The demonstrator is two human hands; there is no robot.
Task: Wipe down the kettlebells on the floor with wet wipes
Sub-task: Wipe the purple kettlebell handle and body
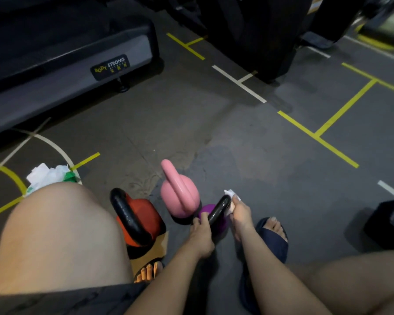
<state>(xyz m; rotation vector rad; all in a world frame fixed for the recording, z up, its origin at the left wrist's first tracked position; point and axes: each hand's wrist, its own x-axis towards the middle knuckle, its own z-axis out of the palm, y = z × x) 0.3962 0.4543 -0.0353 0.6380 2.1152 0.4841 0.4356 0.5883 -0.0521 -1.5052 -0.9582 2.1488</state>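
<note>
Mid-task: your left grip (201, 235) holds the purple black-handled iron kettlebell (206, 209), your right grip (240, 212) pinches a crumpled white wet wipe (231, 195) on its handle; whether the glossy pink kettlebell (180, 192) is wiped is unclear

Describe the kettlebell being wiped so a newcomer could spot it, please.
Three kettlebells stand on the dark gym floor. It is the rightmost, beside the glossy pink kettlebell: the purple kettlebell with a black handle, alone touched by a white wet wipe.
</note>
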